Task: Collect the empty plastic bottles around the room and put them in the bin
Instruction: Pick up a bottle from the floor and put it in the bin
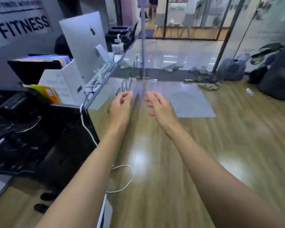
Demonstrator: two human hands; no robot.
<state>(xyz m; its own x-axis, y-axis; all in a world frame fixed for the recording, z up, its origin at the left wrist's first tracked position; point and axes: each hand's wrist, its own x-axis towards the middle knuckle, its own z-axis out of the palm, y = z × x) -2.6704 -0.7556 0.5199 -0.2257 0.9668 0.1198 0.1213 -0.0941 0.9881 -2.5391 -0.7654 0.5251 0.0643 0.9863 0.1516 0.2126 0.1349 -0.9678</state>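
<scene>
Both my arms reach forward over the wooden floor. My left hand (pixel 120 106) has loosely curled fingers and holds nothing. My right hand (pixel 160 106) is beside it, fingers apart, also with nothing in it. A small clear plastic bottle (pixel 249 91) lies on the floor far to the right, next to dark bags, well out of reach of either hand. No bin is in view.
A reception desk (pixel 89 102) with a monitor (pixel 84 45), file boxes and cables stands at left. A white cable (pixel 122 178) loops on the floor near it. A grey mat (pixel 191 102), several slippers (pixel 209 86), glass doors and dark bags (pixel 278 76) lie ahead and right.
</scene>
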